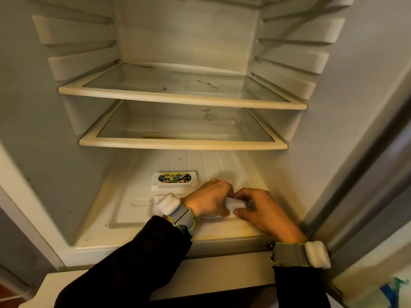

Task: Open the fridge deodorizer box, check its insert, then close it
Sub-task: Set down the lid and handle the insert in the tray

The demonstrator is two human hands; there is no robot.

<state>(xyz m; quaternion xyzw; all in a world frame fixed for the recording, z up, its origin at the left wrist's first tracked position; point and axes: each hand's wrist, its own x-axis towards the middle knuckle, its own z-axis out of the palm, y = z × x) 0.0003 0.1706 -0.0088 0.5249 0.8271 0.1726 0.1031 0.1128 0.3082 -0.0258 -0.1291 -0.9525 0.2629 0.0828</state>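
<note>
The fridge deodorizer box (174,181), white and vented with a green label on top, lies on the fridge floor (124,232) toward the back. In front of it and to its right, my left hand (209,200) and my right hand (264,213) meet over a small white insert (236,202). Both hands pinch it just above the floor. Fingers cover most of the insert, so its shape is unclear. The box stands apart from both hands.
Two glass shelves (182,144) (178,97) span the fridge above the hands. Ribbed side walls close in left and right. The fridge's door frame (364,178) runs along the right. Each wrist wears a grey band with a white block.
</note>
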